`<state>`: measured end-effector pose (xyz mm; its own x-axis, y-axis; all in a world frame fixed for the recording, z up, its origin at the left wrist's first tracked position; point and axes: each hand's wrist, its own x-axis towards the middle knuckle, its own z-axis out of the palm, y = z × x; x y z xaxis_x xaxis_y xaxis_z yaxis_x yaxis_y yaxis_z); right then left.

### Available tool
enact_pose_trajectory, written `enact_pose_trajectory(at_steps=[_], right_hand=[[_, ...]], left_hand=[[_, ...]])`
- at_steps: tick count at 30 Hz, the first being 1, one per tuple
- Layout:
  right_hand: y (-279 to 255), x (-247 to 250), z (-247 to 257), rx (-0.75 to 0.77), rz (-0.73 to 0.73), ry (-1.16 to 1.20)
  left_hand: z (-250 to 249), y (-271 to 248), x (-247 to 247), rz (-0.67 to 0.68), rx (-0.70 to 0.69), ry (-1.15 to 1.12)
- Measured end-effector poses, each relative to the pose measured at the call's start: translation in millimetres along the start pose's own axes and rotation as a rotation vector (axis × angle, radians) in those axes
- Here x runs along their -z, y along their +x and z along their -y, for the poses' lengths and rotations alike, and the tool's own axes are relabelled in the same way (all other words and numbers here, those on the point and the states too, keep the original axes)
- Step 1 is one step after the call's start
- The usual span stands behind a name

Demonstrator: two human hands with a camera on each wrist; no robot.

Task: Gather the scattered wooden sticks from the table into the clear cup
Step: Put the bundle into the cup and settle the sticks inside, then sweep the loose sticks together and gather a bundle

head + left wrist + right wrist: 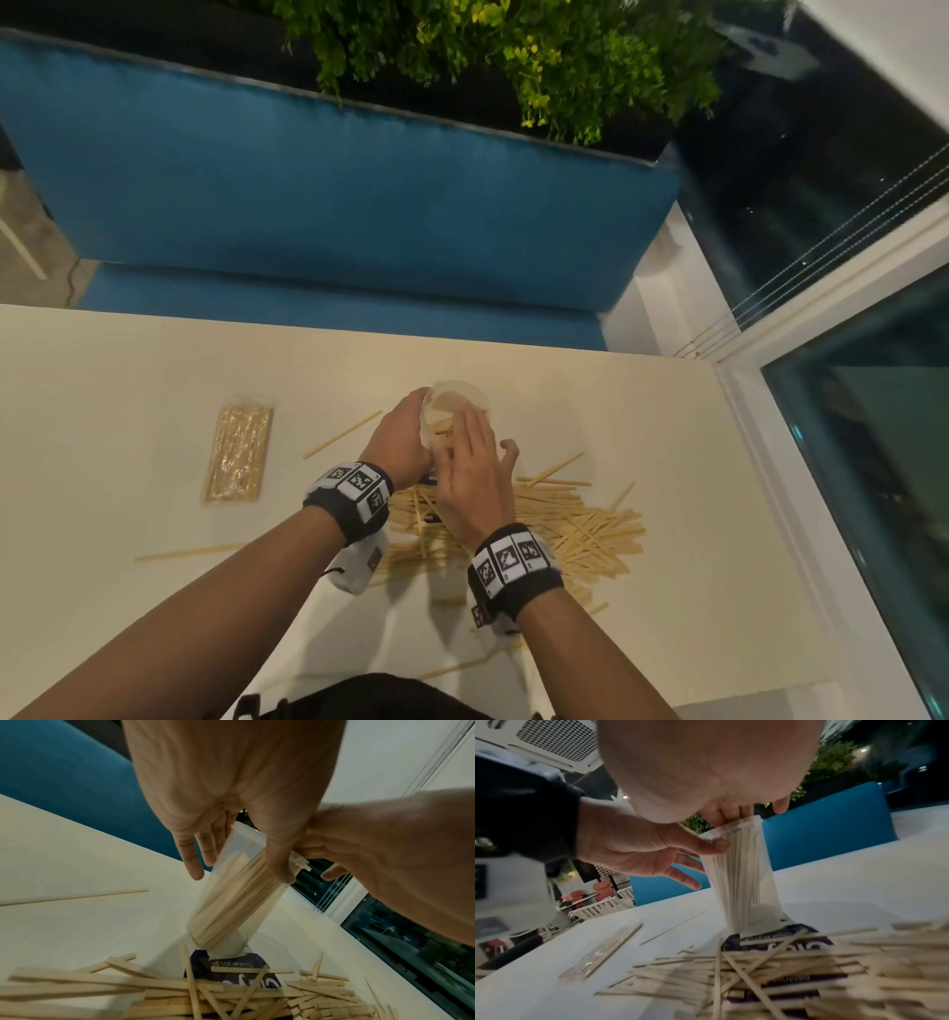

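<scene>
The clear cup [458, 403] stands on the cream table [102, 411] with several wooden sticks upright inside it [231, 898]. My left hand [399, 443] grips the cup's left side, thumb [716, 845] on the near wall and fingers [191, 862] round the far wall. My right hand [475, 473] lies flat over the cup's mouth, its straight fingers [731, 815] touching the rim. A loose pile of wooden sticks [565, 524] lies just in front of the cup and under both wrists. Single sticks [341, 434] lie to the left.
A purple packet [231, 968] lies half under the pile, at the cup's base. A wrapped flat bundle of sticks [239, 455] lies to the left. Another lone stick [190, 551] lies near my left forearm. A blue bench [334, 205] is behind the table, a window frame [770, 437] along its right edge.
</scene>
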<state>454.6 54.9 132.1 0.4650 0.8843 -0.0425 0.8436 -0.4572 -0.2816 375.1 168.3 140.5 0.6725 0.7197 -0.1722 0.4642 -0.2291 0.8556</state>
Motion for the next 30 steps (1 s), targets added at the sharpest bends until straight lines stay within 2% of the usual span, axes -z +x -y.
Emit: enact_pose_trajectory(at_steps=[2, 5, 7, 9, 11, 13, 16, 19, 21, 24, 27, 30], right_hand=[[-5.6, -3.1, 0.6, -0.008, -0.022, 0.044], [-3.8, -1.0, 3.3, -0.024, 0.032, 0.099], [-4.3, 5.3, 1.7, -0.04, 0.011, 0.221], [-11.8, 16.5, -3.8, -0.063, -0.095, 0.365], [-28.1, 24.3, -17.3, -0.078, -0.243, 0.429], [-50.0, 27.6, -37.3, -0.109, -0.275, 0.454], [-86.2, 22.7, -79.2, -0.174, -0.115, 0.426], [-121.8, 7.4, -125.2, -0.205, 0.204, 0.3], [-142.4, -7.5, -150.7, -0.094, 0.331, 0.155], [-163.4, -29.9, -175.3, 0.05, 0.354, -0.01], [-174.3, -43.9, -190.8, 0.123, 0.372, -0.031], [-176.4, -52.1, -203.7, 0.128, 0.384, 0.078]], left_hand=[[-1.6, -0.8, 0.4, 0.006, 0.004, -0.004], [-1.4, -2.3, 0.8, 0.001, -0.007, -0.013], [-1.4, -3.9, 1.3, 0.005, -0.036, -0.006], [0.1, -8.7, 1.9, 0.01, -0.045, -0.002], [11.8, -15.7, -0.8, 0.016, 0.032, 0.038], [33.7, -26.4, -7.4, 0.018, 0.116, 0.123], [71.8, -53.0, -17.0, 0.076, 0.13, 0.238], [106.0, -90.3, -18.1, 0.165, 0.128, 0.316], [123.0, -117.2, -18.6, 0.209, 0.163, 0.403], [130.3, -157.4, -29.0, 0.307, 0.194, 0.448], [121.3, -189.6, -58.0, 0.379, 0.058, 0.581], [112.1, -211.7, -93.0, 0.341, -0.027, 0.619]])
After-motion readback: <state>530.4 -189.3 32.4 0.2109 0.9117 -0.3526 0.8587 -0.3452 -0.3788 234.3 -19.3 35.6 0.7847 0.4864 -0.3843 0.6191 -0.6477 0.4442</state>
